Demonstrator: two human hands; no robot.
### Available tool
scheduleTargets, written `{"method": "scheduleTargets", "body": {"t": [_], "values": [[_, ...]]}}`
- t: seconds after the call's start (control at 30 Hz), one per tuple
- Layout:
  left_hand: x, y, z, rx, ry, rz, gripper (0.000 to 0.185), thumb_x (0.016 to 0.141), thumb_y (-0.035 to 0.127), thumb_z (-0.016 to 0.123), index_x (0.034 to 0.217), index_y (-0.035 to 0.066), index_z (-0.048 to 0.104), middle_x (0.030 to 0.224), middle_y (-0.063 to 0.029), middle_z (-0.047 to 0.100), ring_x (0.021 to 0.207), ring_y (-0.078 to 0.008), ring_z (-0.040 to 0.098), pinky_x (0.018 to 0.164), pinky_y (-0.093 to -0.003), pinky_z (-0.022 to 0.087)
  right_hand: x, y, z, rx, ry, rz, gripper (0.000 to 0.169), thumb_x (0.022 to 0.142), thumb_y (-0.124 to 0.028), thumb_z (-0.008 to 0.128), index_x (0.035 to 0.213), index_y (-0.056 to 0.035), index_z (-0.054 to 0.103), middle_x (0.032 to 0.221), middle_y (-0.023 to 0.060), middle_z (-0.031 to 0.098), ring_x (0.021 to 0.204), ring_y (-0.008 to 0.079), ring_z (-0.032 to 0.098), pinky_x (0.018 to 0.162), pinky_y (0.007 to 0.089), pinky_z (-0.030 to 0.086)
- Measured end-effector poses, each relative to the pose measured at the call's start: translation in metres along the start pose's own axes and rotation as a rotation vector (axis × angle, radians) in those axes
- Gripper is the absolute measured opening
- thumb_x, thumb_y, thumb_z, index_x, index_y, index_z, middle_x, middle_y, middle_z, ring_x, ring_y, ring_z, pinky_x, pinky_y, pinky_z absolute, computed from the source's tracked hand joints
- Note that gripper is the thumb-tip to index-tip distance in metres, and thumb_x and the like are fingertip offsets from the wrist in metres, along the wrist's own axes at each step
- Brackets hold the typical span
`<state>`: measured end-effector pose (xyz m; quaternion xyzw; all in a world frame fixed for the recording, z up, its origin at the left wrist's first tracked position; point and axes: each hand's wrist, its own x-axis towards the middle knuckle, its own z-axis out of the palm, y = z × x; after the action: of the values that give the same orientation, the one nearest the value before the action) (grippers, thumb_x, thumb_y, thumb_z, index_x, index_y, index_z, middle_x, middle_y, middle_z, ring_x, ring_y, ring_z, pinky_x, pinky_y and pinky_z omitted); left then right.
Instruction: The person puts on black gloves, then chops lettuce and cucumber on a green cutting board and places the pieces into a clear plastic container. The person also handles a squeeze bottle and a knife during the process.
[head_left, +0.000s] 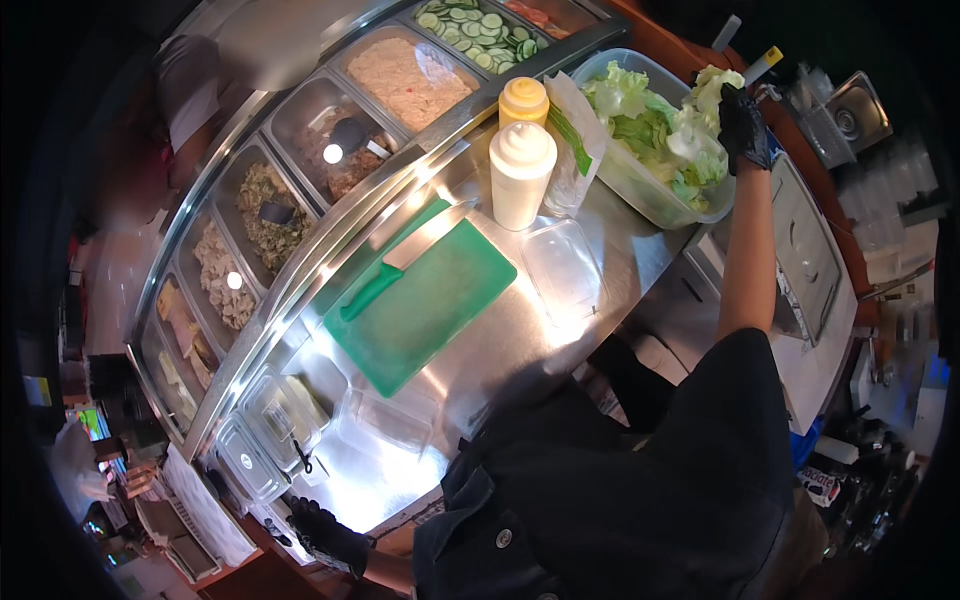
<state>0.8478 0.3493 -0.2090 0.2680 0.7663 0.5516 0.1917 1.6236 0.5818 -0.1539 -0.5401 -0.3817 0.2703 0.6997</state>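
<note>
My right hand (744, 129), in a black glove, grips a bunch of pale green lettuce leaves (709, 94) at the right rim of a clear plastic tub (645, 199). More loose lettuce (637, 112) fills that tub. Low on the left, my left hand (328, 536), also gloved in black, is beside the steel counter's edge, close to lidded clear containers (251, 457). Its fingers are dark, and whether they hold anything is unclear. Between the hands lies a green cutting board (439, 300); a green-handled knife (375, 289) rests along its far edge.
White (521, 180) and yellow (523, 101) squeeze bottles stand beside the tub, next to a plastic bag (577, 142). A clear lid or tray (564, 270) lies nearby. Behind glass, steel pans hold sliced cucumber (480, 34), a pinkish spread (409, 79) and other fillings. Another person (187, 97) is beyond.
</note>
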Motion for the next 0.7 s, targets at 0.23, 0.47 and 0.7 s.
{"method": "scheduleTargets", "body": {"t": [0.23,0.47,0.7], "values": [[0.024,-0.024,-0.001,-0.097,-0.029,0.03,0.038,0.094,0.024,0.04,0.116,-0.002,0.056,0.107,-0.0125,0.062,0.088,-0.0196,0.061,0.075,-0.0266,0.046,0.013,0.024,-0.023,-1.055,0.093,-0.025,0.029,0.077,-0.029,0.066,0.091,-0.004,0.061,0.083,0.0151,0.061,0.077,0.0241,0.059,0.071,0.0359,0.046],[0.017,-0.019,0.018,-0.044,0.01,0.061,0.04,0.093,0.027,0.041,0.117,-0.002,0.055,0.103,-0.0126,0.063,0.084,-0.0207,0.061,0.068,-0.0231,0.045,0.036,0.025,0.003,-1.664,0.021,-0.029,0.028,0.069,-0.014,0.059,0.095,-0.0053,0.063,0.102,0.0191,0.061,0.097,0.0321,0.059,0.083,0.0382,0.047],[0.014,-0.014,0.028,-0.056,0.009,0.048,0.04,0.093,0.027,0.041,0.116,-0.002,0.055,0.102,-0.0124,0.063,0.083,-0.0204,0.061,0.068,-0.0232,0.045,0.025,0.059,0.024,-1.303,-0.289,0.141,0.054,0.067,-0.007,0.059,0.121,-0.0143,0.053,0.122,0.0145,0.053,0.115,0.0294,0.049,0.1,0.0367,0.037]]}}
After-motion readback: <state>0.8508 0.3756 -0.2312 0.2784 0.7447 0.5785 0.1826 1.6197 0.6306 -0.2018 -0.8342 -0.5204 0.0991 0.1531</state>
